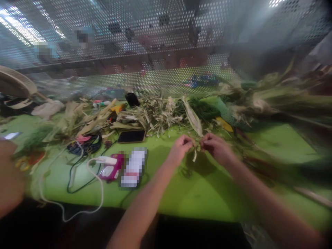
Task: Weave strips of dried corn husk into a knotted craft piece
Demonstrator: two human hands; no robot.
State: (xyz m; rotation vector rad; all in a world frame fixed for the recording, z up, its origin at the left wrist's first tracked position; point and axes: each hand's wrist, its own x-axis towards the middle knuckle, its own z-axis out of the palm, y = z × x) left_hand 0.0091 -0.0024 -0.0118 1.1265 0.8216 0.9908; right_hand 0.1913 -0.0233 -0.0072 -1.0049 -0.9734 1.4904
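Note:
My left hand [181, 146] and my right hand [215, 146] are close together above the green table [197, 193], both with fingers pinched on a pale dried leaf strip [195, 152] that runs up to a long husk [192, 117]. A short end of the strip hangs down between the two hands. Behind them lies a heap of dried husks and leaves [153, 114].
A black phone [131, 136] lies flat left of my hands, with a pink device [112, 168], white cable [93, 180] and black cords [83, 145] further left. Another person's arm [9, 176] shows at the left edge. A perforated metal screen [145, 45] backs the table. More leaves [272, 97] pile at right.

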